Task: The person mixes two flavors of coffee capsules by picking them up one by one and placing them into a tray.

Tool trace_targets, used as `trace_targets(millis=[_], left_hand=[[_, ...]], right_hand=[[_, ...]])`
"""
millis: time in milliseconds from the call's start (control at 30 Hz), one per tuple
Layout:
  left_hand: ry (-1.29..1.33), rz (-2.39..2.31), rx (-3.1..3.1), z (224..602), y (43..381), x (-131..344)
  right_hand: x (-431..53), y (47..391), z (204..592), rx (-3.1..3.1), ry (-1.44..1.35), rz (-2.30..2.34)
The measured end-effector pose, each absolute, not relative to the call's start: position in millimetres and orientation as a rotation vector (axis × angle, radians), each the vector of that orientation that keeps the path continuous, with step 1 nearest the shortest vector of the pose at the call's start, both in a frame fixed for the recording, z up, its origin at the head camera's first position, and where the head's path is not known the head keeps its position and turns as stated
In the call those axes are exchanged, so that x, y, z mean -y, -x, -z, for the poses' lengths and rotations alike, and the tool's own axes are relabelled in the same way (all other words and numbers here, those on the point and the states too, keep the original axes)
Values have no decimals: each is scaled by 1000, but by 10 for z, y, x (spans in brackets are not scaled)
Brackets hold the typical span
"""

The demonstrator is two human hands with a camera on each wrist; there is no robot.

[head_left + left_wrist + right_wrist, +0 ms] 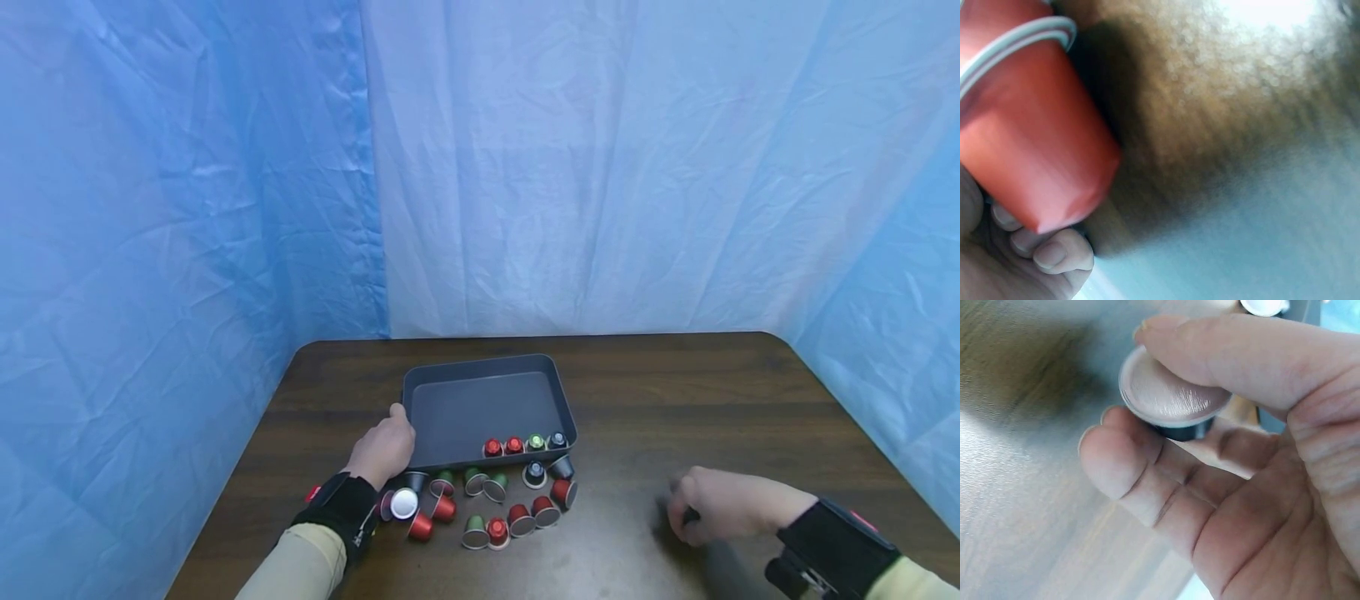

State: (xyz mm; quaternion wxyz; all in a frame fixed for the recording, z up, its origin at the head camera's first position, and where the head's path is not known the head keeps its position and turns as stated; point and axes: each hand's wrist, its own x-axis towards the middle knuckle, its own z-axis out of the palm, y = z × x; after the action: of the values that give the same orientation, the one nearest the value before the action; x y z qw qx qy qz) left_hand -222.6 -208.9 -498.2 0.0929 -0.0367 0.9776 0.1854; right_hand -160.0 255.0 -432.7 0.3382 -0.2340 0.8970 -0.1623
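Observation:
My left hand grips the left side of the dark grey tray, thumb lying at its rim. In the left wrist view, its curled fingertips show beyond a red coffee capsule close to the camera; the grip on the rim is hidden there. Over the table at the right, my right hand pinches a dark coffee capsule between thumb and fingers, its foil lid under the thumb. Inside the tray's front right part stand two red capsules, a green capsule and a dark capsule in a row.
Several loose capsules in red, green and dark colours lie before the tray, among them a red capsule and a green capsule. One capsule shows its white lid near the left wrist. Blue curtains surround the brown wooden table.

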Motion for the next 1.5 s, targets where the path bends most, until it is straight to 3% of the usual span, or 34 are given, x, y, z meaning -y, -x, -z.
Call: trace_targets(millis=[233, 800, 1500], left_hand=[[105, -559, -2898, 4971, 2216, 2089], [98, -549, -2910, 4971, 2219, 2086], [103, -554, -2908, 4965, 2210, 2085]], right_hand=[[-2542, 1662, 4314, -2466, 866, 403], [-2285, 1835, 4092, -2641, 1121, 420], [-1786, 2181, 3900, -2860, 1254, 322]])
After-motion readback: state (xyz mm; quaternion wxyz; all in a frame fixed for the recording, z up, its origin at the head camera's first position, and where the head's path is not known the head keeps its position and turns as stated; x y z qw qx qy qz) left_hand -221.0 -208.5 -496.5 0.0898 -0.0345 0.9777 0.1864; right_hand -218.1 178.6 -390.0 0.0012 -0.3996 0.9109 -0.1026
